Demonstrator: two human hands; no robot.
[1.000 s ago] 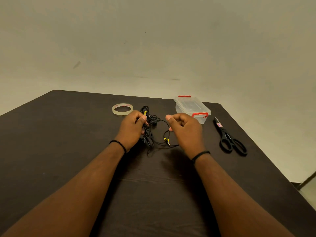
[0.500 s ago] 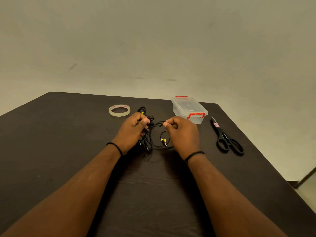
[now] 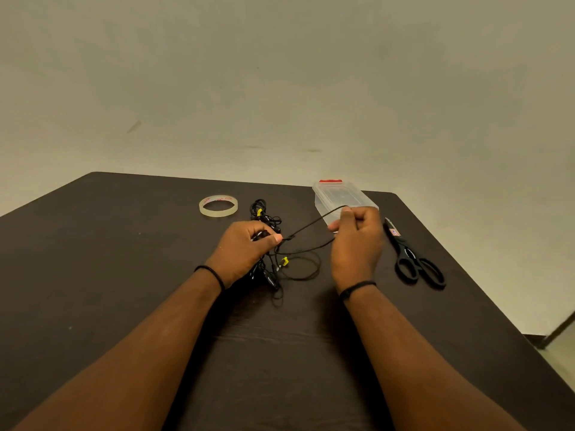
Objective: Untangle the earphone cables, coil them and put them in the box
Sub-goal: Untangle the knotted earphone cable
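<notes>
Left hand [image 3: 245, 244] pinches the tangled earphone cables [image 3: 269, 244] on the surface [image 3: 124, 275], left of the box [image 3: 337, 197]. Right hand [image 3: 357, 237] grips one strand, drawn taut just before the box.

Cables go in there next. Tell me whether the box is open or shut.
Shut: the clear lid lies flat on the box, with the red clip at its far end. Near end hidden by the right hand.

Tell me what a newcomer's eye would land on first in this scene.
First, the two hands at the table's middle: the left hand grips a tangled bundle of black earphone cables, while the right hand pinches one strand pulled out taut toward the right. Next, the clear plastic box with red clips behind the right hand, black scissors to its right, and a roll of clear tape at the back left.
</notes>
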